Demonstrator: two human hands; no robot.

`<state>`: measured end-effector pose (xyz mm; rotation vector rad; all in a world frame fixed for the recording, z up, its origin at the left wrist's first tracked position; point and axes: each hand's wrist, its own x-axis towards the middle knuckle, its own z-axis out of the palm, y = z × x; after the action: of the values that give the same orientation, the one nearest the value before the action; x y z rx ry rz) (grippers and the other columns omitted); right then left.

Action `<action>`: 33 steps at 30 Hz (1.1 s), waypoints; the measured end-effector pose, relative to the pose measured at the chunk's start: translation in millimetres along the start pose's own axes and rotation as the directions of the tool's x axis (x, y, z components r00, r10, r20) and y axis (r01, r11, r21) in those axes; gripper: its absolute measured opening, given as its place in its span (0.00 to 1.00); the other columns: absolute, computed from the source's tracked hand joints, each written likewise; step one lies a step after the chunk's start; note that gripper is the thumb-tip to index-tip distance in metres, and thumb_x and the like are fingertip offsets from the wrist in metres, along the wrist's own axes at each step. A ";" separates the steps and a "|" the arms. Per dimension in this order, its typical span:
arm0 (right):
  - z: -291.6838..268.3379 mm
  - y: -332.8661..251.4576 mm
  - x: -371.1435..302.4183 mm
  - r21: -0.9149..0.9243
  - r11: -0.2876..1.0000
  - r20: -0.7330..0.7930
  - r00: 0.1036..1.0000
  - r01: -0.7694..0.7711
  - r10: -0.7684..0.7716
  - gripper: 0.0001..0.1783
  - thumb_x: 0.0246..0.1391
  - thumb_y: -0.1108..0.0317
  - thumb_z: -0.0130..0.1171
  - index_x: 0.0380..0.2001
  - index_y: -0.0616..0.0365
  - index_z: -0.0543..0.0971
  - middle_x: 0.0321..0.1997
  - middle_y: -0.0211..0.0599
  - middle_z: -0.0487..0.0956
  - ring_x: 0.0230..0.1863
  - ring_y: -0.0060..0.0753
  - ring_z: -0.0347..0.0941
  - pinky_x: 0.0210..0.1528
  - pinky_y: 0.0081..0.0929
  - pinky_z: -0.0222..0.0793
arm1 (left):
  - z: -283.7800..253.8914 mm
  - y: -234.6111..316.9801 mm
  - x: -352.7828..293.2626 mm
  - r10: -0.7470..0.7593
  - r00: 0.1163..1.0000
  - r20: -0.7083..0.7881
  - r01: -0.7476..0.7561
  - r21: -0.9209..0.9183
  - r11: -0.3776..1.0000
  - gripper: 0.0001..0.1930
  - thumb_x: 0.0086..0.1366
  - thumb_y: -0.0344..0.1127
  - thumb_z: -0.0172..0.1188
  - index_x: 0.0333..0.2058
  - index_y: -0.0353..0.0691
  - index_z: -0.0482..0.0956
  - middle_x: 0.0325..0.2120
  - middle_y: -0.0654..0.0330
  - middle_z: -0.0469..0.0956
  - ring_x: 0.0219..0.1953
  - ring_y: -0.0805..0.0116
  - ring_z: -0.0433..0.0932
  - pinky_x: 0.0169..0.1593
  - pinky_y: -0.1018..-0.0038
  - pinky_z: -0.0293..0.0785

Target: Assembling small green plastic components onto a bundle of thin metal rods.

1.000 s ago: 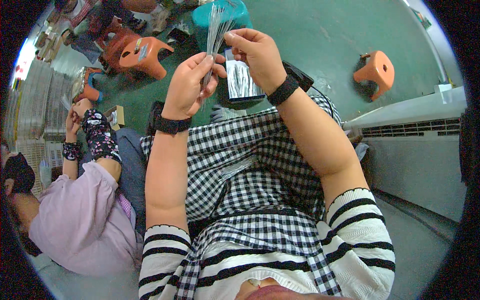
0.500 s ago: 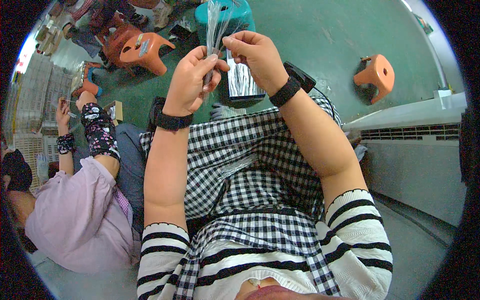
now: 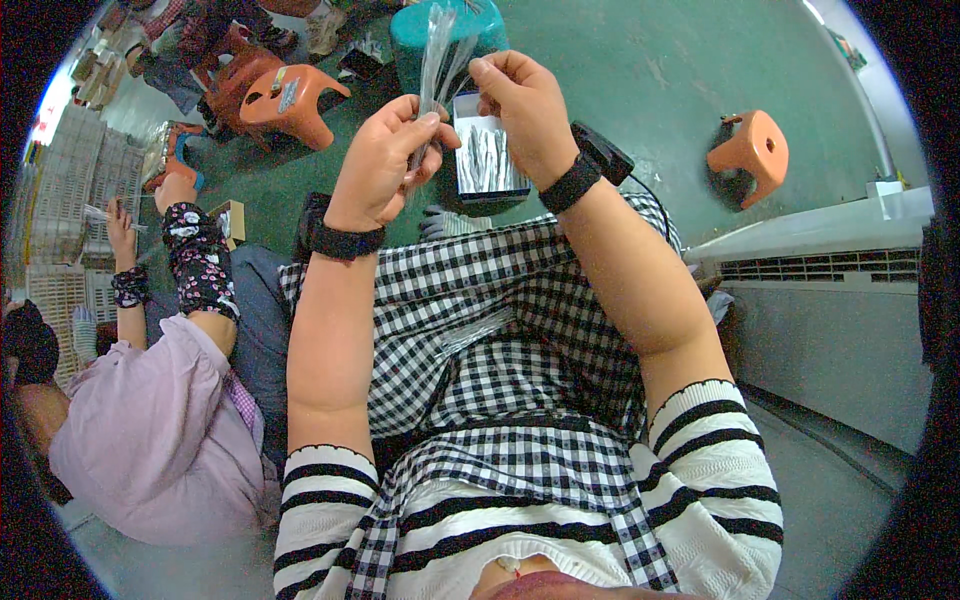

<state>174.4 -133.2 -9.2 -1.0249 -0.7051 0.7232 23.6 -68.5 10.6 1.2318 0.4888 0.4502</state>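
My left hand [image 3: 385,165] is closed around a bundle of thin, clear silvery strands [image 3: 434,65], which fan upward above the thumb. To its right, my right hand [image 3: 532,115] pinches thumb and finger together at the side strands of that bundle; the exact strands between the fingertips are too fine to make out. Just beyond and below my hands lies an open white box [image 3: 465,186] with several silvery-white strips [image 3: 488,160] inside. More clear strands [image 3: 478,332] rest on the black-and-white checked apron [image 3: 540,370] over my lap.
A teal stool [image 3: 490,35] stands beyond my hands. Orange stools stand at far left [image 3: 293,100] and right [image 3: 752,150]. A co-worker in a lilac top [image 3: 170,430] sits at my left, handling thin strands. A grey cabinet with a vent [image 3: 820,265] runs along my right.
My right hand has shifted slightly right and up, drawing some strands away from the bundle. The bundle's tips lean a little more right. My left hand has hardly moved.
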 end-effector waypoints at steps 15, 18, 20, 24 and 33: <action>-12.4 -9.5 6.5 0.345 0.918 0.141 0.978 -0.195 0.155 0.07 0.52 0.66 0.56 0.27 0.57 0.73 0.22 0.26 0.71 0.23 0.19 0.67 0.26 0.17 0.65 | -16.9 8.0 -1.7 0.203 0.979 0.033 -0.169 -0.433 0.886 0.04 0.59 0.32 0.55 0.30 0.39 0.72 0.15 0.68 0.64 0.14 0.82 0.59 0.15 0.86 0.49; -2.4 -13.2 -3.2 0.212 0.949 0.240 0.954 -0.232 0.180 0.06 0.52 0.66 0.56 0.29 0.57 0.75 0.23 0.24 0.72 0.23 0.17 0.67 0.27 0.15 0.64 | -8.6 7.4 0.5 0.107 0.987 -0.116 -0.132 -0.238 0.962 0.06 0.59 0.34 0.56 0.32 0.38 0.75 0.20 0.65 0.72 0.18 0.82 0.65 0.15 0.88 0.52; -1.3 -8.3 -4.6 0.196 0.948 0.297 0.937 -0.250 0.186 0.07 0.51 0.66 0.58 0.29 0.57 0.76 0.25 0.24 0.74 0.24 0.16 0.67 0.28 0.13 0.62 | -1.7 4.9 -0.8 0.023 0.994 -0.111 -0.041 -0.163 0.986 0.07 0.59 0.35 0.57 0.32 0.38 0.75 0.26 0.62 0.76 0.20 0.83 0.69 0.15 0.89 0.54; 4.5 -7.7 -9.2 0.096 0.965 0.325 0.924 -0.244 0.202 0.07 0.50 0.65 0.59 0.28 0.57 0.77 0.27 0.24 0.76 0.25 0.15 0.67 0.30 0.12 0.62 | -3.8 1.9 -4.0 0.034 0.997 -0.066 -0.043 -0.143 0.989 0.07 0.59 0.35 0.57 0.32 0.37 0.75 0.24 0.62 0.77 0.20 0.82 0.71 0.14 0.89 0.55; 1.8 -13.6 -4.9 0.161 0.981 0.154 0.984 -0.111 0.086 0.09 0.50 0.65 0.59 0.31 0.60 0.76 0.23 0.25 0.73 0.23 0.17 0.67 0.26 0.15 0.62 | -5.6 1.2 -1.2 -0.015 1.000 -0.003 0.015 -0.082 0.997 0.05 0.58 0.34 0.57 0.31 0.41 0.75 0.22 0.66 0.76 0.19 0.83 0.72 0.14 0.92 0.55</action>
<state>172.8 -140.9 3.1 -0.8620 -0.7097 0.9362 19.2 -64.5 10.5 1.1483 0.4780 0.4552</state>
